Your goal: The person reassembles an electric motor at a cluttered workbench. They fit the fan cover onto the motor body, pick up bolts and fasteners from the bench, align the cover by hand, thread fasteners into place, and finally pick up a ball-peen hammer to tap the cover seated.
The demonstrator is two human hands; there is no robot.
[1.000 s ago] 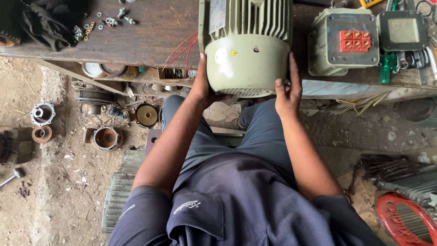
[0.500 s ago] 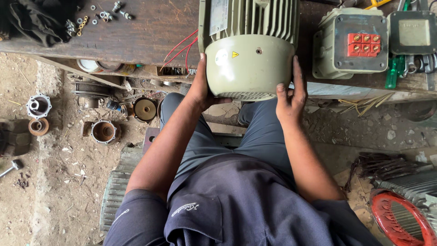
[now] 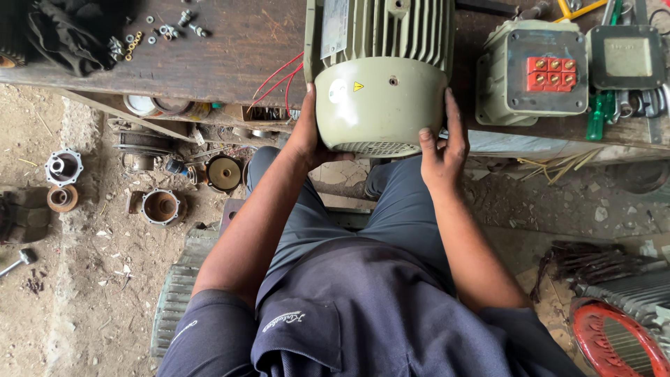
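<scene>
The electric motor [image 3: 380,77] is cut off at the top edge, so its far end is out of view; its ribbed pale-green body lies on the dark wooden surface [image 3: 223,52] w/ the rounded fan cover [image 3: 377,108] overhanging the near edge toward the person; the cover's underside grille shows only as a thin strip. Left hand's [image 3: 307,136] fingers are hidden behind the cover, so can't tell how far they curl; only thumb and palm show. The dark bundle of cloth [image 3: 63,31] at top left is too murky to read.

Around: loose nuts and bolts [image 3: 157,31] on the surface left of the motor; red wires [image 3: 279,77] trailing from its left side; a terminal box [image 3: 537,73] w/ a red block just right of it, then a green-handled screwdriver [image 3: 594,119]. On the dirt floor [image 3: 91,279] below left lie round metal end covers [image 3: 160,207] and a flanged ring [image 3: 63,167]; bottom right, a red fan guard [image 3: 614,342], partly cut off.

Right hand [image 3: 443,146] lies flat against the cover's right flank, fingers spread open and pointing up, thumb on the lower rim; left hand presses the opposite flank, so the cover sits clasped between both palms.
</scene>
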